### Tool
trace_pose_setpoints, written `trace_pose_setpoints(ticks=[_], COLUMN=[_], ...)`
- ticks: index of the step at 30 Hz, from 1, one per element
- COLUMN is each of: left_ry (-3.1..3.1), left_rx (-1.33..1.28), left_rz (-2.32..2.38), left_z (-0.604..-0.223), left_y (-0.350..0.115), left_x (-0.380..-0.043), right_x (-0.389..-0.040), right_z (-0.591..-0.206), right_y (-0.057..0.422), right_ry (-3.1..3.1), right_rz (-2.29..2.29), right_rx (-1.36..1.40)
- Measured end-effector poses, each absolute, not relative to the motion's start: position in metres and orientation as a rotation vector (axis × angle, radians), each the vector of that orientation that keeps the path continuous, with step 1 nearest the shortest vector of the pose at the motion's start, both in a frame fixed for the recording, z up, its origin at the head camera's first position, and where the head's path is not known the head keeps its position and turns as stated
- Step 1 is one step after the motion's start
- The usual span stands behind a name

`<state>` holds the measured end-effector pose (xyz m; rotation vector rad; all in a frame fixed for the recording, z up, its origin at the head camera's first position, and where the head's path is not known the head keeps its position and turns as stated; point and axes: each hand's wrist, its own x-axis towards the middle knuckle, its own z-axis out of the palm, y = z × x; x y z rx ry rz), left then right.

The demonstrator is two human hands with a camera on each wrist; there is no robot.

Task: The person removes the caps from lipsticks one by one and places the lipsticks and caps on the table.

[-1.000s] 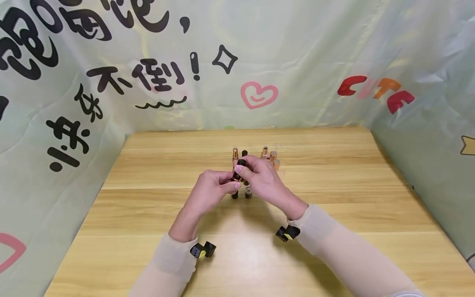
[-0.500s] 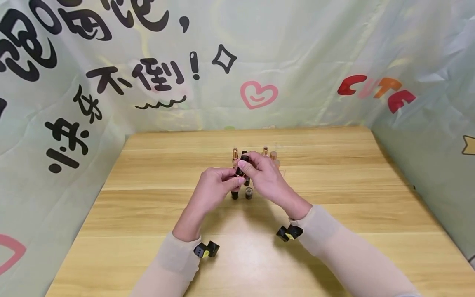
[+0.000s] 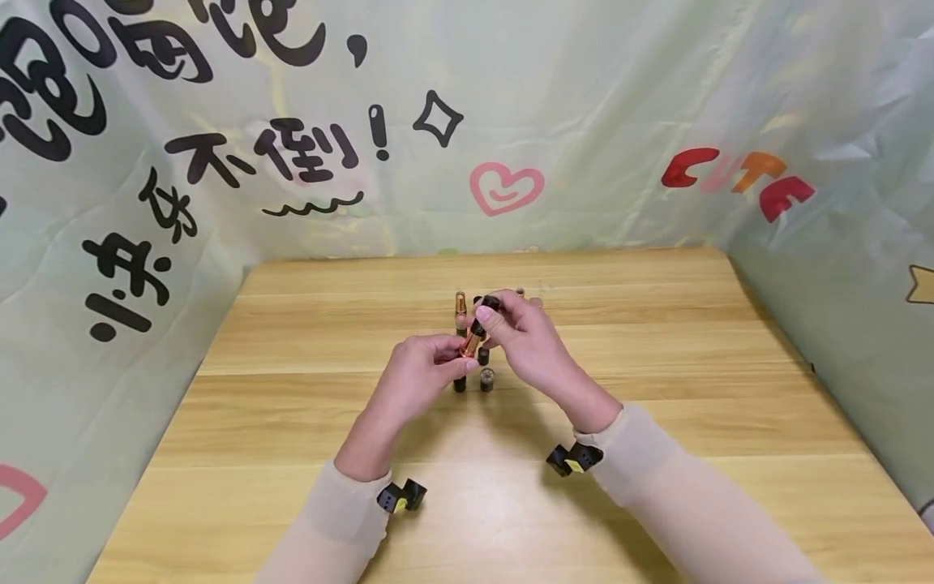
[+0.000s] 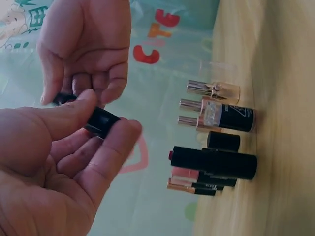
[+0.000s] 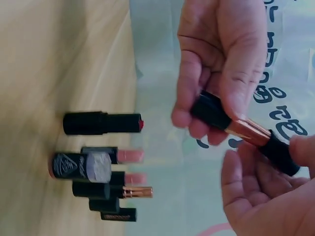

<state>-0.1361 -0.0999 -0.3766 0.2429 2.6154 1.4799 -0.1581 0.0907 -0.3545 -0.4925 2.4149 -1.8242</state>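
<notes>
Both hands meet over the table on one black-and-gold lipstick tube point(image 5: 248, 130). My left hand point(image 3: 419, 377) pinches one black end point(image 5: 211, 109) between thumb and fingers. With thumb and fingertips, my right hand point(image 3: 533, 341) grips the other black end point(image 5: 279, 155). A shiny gold section shows between the two black ends, and the tube is tilted. In the left wrist view the gold section is hidden; the near black part point(image 4: 102, 122) shows between the left fingers. Below the hands stands an uncapped black lipstick point(image 4: 214, 161) with a red tip.
Several lipsticks and caps stand upright close together under and behind the hands. Among them are a gold tube point(image 3: 460, 302), a short black piece point(image 3: 483, 356) and a clear-topped piece point(image 3: 486, 379). A printed cloth point(image 3: 584, 105) hangs around the wooden table point(image 3: 292, 405).
My right hand has shifted slightly up and to the right with its black end. The gold section between the ends has come into view. My left hand stays almost where it was.
</notes>
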Motion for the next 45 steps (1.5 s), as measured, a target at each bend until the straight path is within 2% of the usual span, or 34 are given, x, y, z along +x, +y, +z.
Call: trace_pose_setpoints(ticks=[7,15,28,45], left_ry=[2.585,2.683,2.716,2.678], left_rx=[0.153,0.138,0.375,0.367], left_rz=[1.515,1.381,1.123,1.119], left_z=[-0.383,-0.401,-0.434,-0.443], left_y=[-0.111,-0.122,-0.113,-0.11], left_x=[-0.124,-0.117,-0.118,-0.121], right_x=[-0.151,-0.139,-0.124,-0.127], right_z=[-0.37,-0.394,-0.422,-0.436], right_y=[0.101,0.108,0.102,0.1], right_ry=[2.446,2.692,2.863,2.875], right_rz=[-1.91,-1.488,-0.817,-0.788], right_rx=[-0.392,-0.414,-0.575,-0.603])
